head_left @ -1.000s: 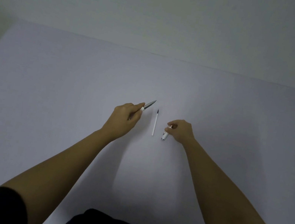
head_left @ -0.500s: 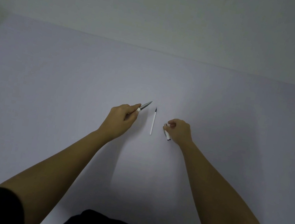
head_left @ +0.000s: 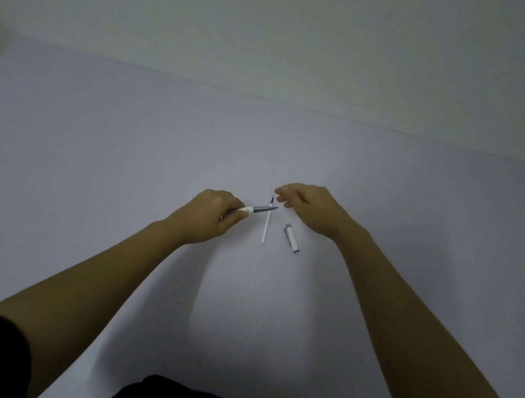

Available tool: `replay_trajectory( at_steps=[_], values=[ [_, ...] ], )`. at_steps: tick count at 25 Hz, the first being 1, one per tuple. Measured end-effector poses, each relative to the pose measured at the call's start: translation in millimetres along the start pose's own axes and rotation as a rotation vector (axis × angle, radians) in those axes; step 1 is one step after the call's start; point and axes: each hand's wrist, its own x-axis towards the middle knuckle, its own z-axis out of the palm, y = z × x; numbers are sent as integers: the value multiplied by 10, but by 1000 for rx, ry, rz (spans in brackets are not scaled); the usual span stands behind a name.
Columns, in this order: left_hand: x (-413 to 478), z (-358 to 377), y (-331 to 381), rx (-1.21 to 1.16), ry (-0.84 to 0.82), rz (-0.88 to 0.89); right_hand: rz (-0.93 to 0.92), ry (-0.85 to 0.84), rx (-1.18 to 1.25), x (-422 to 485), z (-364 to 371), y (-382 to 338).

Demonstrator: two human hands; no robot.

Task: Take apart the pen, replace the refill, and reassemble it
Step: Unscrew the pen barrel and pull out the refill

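My left hand (head_left: 217, 212) is shut on the front part of the pen (head_left: 261, 209), a grey tapered section with a white band, pointing right. Its tip crosses over a thin white refill (head_left: 265, 229) with a dark tip that lies on the table. To the right of the refill lies the white rear part of the pen (head_left: 292, 237), untouched. My right hand (head_left: 313, 209) hovers above and beyond it with fingers apart and nothing in them, fingertips close to the refill's dark tip.
The work surface is a pale table (head_left: 122, 158) against a plain wall (head_left: 282, 28). Dark sleeves and clothing show at the bottom edge of the view.
My right hand let go of the white rear part, which now lies on the table, and moved up toward the refill's tip. My left hand swung the front part rightward over the refill.
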Motion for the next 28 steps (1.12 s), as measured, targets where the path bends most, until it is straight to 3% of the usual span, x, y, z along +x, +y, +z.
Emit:
replay_trajectory(
  at_steps=[3,5,10,14,16,20,28],
  values=[
    [28,-41,43,76,-40,111,-32,-209,-263,-47,-4,-130],
    [47,-58,80,72,-37,130,-30,-263,-259,-84,-2,-183],
    [79,-110,140,-22,-70,86,-197,-42,-325,-167,-43,-228],
    [77,-167,123,-134,-69,-1,-417,97,-564,-225,-12,-198],
    [59,-184,130,-146,-77,-7,-449,154,-509,-283,-11,-207],
    [30,-218,106,-72,-53,54,-283,41,-347,-300,-33,-252],
    [-6,-300,168,-101,19,56,-404,107,-393,-377,-140,-347]
  ],
)
